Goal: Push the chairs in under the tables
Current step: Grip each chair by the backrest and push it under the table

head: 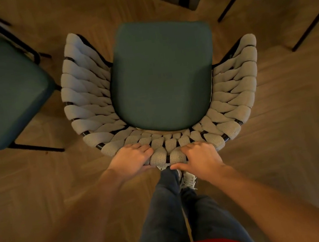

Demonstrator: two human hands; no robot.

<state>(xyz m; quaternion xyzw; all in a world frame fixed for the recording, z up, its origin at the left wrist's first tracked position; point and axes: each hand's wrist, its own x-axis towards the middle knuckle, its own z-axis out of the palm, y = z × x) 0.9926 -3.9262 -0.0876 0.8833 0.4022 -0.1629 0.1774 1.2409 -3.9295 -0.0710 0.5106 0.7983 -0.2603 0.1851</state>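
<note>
A woven-back armchair [161, 83] with a dark green seat cushion [163, 73] stood on the wooden floor [278, 124], its curved backrest of pale grey knitted straps nearest the person. The left hand [131, 159] gripped the rear rim of the backrest, fingers curled together over the straps and thumb tucked beneath. The right hand [199, 157] rested on the same rim just beside it, fingers bent over the top, thumb spread out. A second green-seated chair [0, 92] stood to the left, apart.
</note>
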